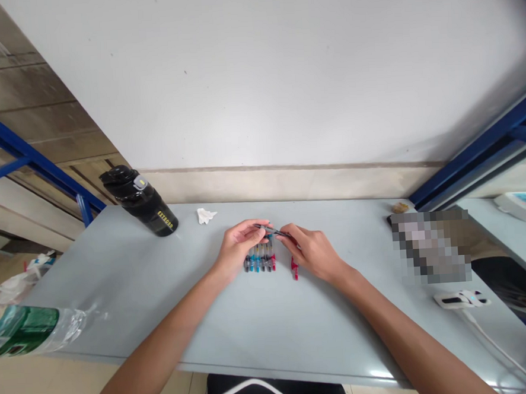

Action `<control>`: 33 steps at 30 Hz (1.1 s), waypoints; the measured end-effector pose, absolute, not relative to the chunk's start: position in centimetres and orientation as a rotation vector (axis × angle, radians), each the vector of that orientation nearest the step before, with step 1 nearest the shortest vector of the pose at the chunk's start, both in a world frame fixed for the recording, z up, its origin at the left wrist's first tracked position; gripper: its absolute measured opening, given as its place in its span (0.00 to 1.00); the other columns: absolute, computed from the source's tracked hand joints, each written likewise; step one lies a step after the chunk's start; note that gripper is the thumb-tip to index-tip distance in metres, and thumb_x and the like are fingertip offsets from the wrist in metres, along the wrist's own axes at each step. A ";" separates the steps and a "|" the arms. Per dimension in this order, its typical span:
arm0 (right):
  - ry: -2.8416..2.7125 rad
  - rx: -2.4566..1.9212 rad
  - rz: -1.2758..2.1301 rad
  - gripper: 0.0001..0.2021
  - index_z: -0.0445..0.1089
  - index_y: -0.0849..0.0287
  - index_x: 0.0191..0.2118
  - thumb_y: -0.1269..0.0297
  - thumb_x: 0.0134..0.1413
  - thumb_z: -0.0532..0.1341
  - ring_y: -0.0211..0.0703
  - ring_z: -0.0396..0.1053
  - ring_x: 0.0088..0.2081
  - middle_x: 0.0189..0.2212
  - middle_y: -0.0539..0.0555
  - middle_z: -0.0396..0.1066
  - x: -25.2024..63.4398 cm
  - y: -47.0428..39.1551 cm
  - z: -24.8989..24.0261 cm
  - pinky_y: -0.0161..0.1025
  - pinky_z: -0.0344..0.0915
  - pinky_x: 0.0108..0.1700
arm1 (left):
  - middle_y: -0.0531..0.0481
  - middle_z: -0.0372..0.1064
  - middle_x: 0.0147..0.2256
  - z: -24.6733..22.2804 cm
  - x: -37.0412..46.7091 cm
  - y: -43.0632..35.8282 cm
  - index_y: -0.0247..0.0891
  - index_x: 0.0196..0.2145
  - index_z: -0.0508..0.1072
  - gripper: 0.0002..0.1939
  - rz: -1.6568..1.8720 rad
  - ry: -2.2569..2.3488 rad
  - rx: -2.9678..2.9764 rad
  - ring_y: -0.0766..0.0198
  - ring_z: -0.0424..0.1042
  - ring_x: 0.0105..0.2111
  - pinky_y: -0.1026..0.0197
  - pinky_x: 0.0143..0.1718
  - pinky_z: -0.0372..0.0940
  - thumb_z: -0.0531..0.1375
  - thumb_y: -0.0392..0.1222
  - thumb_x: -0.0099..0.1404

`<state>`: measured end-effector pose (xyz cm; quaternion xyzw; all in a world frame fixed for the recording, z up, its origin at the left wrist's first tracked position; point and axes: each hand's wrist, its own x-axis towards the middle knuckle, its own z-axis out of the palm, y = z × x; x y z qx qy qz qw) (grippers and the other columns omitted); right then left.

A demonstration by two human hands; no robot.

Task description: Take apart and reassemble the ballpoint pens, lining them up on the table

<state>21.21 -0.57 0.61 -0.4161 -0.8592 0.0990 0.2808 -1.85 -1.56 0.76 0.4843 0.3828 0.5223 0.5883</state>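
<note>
Both my hands are raised over the middle of the table, with a thin dark pen (270, 228) stretched between them. My left hand (238, 245) pinches one end between thumb and fingers. The other end is gripped by my right hand (314, 250), whose fingers curl over it. Just below lies a row of several clear-bodied pens (259, 262) with blue, black and red ends, side by side; my left hand covers part of their far ends. A single red pen (295, 269) lies apart from the row, partly under my right hand.
A black water bottle (145, 201) and a crumpled white tissue (206, 216) stand and lie at the back left of the grey table (199, 326). At the left edge is a clear bottle with a green label (34, 330). A white device (460, 299) with a cable sits right.
</note>
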 end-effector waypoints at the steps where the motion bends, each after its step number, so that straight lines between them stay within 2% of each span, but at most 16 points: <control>1: -2.304 -1.113 0.261 0.16 0.69 0.54 0.48 0.53 0.82 0.48 0.40 0.63 0.23 0.33 0.52 0.76 21.2 -0.6 0.6 0.38 0.51 0.29 | 0.40 0.80 0.55 0.8 -1.9 -1.6 0.41 0.51 0.84 0.18 1.207 0.894 1.144 0.49 0.79 0.55 0.48 0.58 0.75 0.73 0.52 0.67; 4: -2.307 -1.106 0.249 0.16 0.70 0.54 0.49 0.53 0.83 0.48 0.40 0.64 0.24 0.35 0.53 0.77 21.2 -0.5 0.6 0.39 0.52 0.30 | 0.40 0.81 0.56 1.2 -1.8 -1.9 0.42 0.52 0.84 0.19 1.191 0.901 1.191 0.48 0.79 0.56 0.47 0.58 0.74 0.72 0.53 0.68; 8: -2.307 -1.094 0.240 0.16 0.70 0.53 0.50 0.53 0.83 0.48 0.40 0.66 0.25 0.37 0.54 0.78 21.2 -0.5 0.6 0.38 0.53 0.30 | 0.40 0.81 0.54 1.5 -1.6 -2.0 0.44 0.58 0.80 0.25 1.195 0.886 1.160 0.49 0.79 0.56 0.49 0.58 0.74 0.73 0.52 0.67; 10: -2.302 -1.083 0.247 0.16 0.70 0.54 0.50 0.53 0.83 0.49 0.40 0.67 0.26 0.38 0.54 0.78 21.2 -0.5 0.6 0.38 0.54 0.31 | 0.40 0.81 0.52 1.4 -1.4 -2.0 0.42 0.54 0.81 0.23 1.212 0.914 1.139 0.51 0.80 0.53 0.51 0.54 0.76 0.74 0.53 0.65; 13: -2.295 -1.065 0.282 0.16 0.71 0.54 0.50 0.53 0.83 0.49 0.41 0.68 0.29 0.39 0.54 0.77 21.1 -0.6 0.6 0.38 0.56 0.33 | 0.43 0.82 0.45 1.0 -1.3 -1.8 0.39 0.42 0.83 0.19 1.238 1.013 1.127 0.57 0.79 0.42 0.54 0.46 0.76 0.75 0.55 0.63; 15: -2.291 -1.044 0.325 0.16 0.71 0.54 0.51 0.53 0.82 0.49 0.42 0.69 0.30 0.39 0.55 0.77 21.1 -0.6 0.6 0.38 0.58 0.34 | 0.44 0.82 0.42 0.8 -1.4 -1.7 0.39 0.41 0.84 0.18 1.232 1.048 1.143 0.58 0.79 0.39 0.54 0.46 0.75 0.76 0.56 0.62; 19: -2.257 -1.004 0.441 0.17 0.71 0.54 0.51 0.52 0.82 0.49 0.42 0.68 0.31 0.39 0.55 0.76 20.8 -0.9 1.2 0.39 0.60 0.36 | 0.42 0.83 0.46 0.8 -1.8 -1.8 0.41 0.44 0.86 0.17 1.247 1.044 1.192 0.53 0.80 0.47 0.52 0.54 0.73 0.76 0.53 0.62; 22: -2.208 -0.989 0.541 0.17 0.71 0.55 0.47 0.52 0.82 0.50 0.42 0.66 0.32 0.37 0.53 0.74 20.5 -1.2 1.8 0.39 0.59 0.37 | 0.42 0.83 0.47 1.1 -1.8 -2.0 0.41 0.43 0.85 0.16 1.296 1.037 1.204 0.52 0.80 0.49 0.51 0.55 0.73 0.76 0.52 0.62; 26: -2.085 -0.962 0.832 0.22 0.70 0.56 0.39 0.48 0.81 0.51 0.41 0.60 0.31 0.30 0.50 0.66 19.9 -1.4 2.2 0.40 0.58 0.39 | 0.40 0.83 0.49 1.5 -1.8 -2.2 0.39 0.49 0.83 0.19 1.340 0.949 1.225 0.51 0.81 0.51 0.51 0.56 0.73 0.75 0.49 0.64; 29: -1.891 -0.918 1.151 0.24 0.69 0.57 0.36 0.42 0.77 0.54 0.39 0.52 0.28 0.26 0.46 0.56 19.3 -1.7 2.2 0.39 0.52 0.33 | 0.39 0.83 0.50 1.7 -1.6 -2.4 0.39 0.57 0.79 0.26 1.338 0.846 1.186 0.51 0.81 0.51 0.50 0.55 0.74 0.76 0.48 0.64; 33: -1.562 -0.804 1.584 0.26 0.63 0.56 0.33 0.38 0.73 0.58 0.35 0.43 0.25 0.25 0.44 0.50 18.5 -2.4 2.3 0.38 0.43 0.28 | 0.40 0.82 0.47 1.6 -0.8 -2.7 0.36 0.45 0.83 0.17 1.274 0.796 1.224 0.53 0.80 0.48 0.52 0.53 0.75 0.75 0.49 0.64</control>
